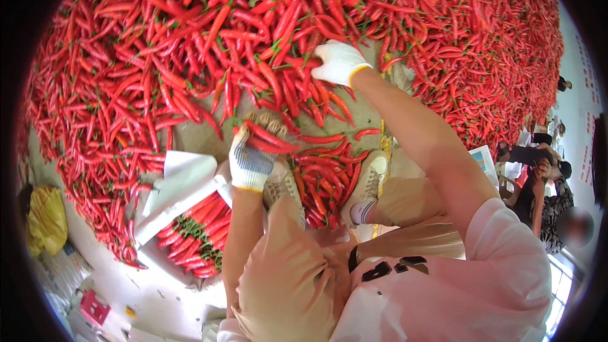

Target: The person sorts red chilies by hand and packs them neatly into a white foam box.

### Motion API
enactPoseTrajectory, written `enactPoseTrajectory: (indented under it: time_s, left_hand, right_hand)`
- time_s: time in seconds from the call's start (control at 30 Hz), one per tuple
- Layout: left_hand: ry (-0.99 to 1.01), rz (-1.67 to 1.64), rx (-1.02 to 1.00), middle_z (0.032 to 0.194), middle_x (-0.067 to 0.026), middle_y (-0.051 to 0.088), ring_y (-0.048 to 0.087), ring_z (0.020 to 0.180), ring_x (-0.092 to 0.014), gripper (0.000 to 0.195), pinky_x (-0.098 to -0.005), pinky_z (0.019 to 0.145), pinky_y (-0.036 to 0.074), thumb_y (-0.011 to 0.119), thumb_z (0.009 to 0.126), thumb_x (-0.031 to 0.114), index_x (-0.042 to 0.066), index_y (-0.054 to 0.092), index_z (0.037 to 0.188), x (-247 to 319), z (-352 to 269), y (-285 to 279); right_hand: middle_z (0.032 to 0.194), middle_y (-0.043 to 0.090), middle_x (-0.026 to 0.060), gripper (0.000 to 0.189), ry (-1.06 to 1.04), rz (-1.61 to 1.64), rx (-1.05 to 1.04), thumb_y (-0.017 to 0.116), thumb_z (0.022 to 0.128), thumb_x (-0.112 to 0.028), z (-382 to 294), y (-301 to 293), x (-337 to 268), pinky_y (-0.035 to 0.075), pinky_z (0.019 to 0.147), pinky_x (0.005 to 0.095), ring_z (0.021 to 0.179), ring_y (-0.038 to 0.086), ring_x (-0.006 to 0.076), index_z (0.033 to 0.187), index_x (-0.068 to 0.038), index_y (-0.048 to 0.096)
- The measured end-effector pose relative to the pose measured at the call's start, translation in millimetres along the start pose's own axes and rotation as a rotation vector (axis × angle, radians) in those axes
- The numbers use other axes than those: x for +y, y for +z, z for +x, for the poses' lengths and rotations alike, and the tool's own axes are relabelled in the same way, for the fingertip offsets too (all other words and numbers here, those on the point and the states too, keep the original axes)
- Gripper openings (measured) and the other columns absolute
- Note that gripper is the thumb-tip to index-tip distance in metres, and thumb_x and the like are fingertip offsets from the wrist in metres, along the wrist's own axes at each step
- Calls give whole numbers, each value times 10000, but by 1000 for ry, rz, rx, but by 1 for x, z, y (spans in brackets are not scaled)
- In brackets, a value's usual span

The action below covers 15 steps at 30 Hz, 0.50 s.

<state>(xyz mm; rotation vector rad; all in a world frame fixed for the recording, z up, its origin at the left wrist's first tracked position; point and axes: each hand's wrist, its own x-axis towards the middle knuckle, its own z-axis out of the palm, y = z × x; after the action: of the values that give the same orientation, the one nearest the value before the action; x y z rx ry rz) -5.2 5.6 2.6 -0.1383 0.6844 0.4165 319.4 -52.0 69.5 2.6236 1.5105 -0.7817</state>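
Note:
My left hand, in a knit work glove with a dark patterned palm, is turned palm up and closed around a few red chili peppers. Farther up, my right hand wears a white knit glove with a yellow cuff. Its fingers curl at a red chili in the edge of the large pile; whether they grip it is hard to tell. Between my shoes lies a smaller heap of red chilies. By my left forearm, a white box holds chilies laid in rows with green stems inward.
Chilies surround the work spot on the left, far side and right. A yellow bag and a red plastic stool are at the lower left. Other people are at the right edge. A yellow line runs along the floor by my right shoe.

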Motion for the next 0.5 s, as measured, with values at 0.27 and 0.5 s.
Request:
enactPoseTrajectory:
  time_s: [0.27, 0.5]
  left_hand:
    - [-39, -55, -78, 1494, -225, 604, 549, 1382, -482, 643, -698, 1225, 354, 599, 1051, 524, 48, 574, 1483, 3, 7, 2]
    - [-146, -42, -219, 1527, -185, 594, 568, 1404, -389, 632, -579, 1217, 428, 606, 1068, 479, 54, 529, 1530, -10, 19, 19]
  right_hand:
    - [789, 669, 144, 627, -84, 389, -257, 769, 914, -588, -36, -10, -26, 498, 718, 437, 756, 640, 273, 844, 25, 656]
    - [808, 636, 35, 603, 110, 859, -536, 817, 888, -596, -39, 8, -50, 503, 609, 319, 706, 599, 145, 915, -5, 703]
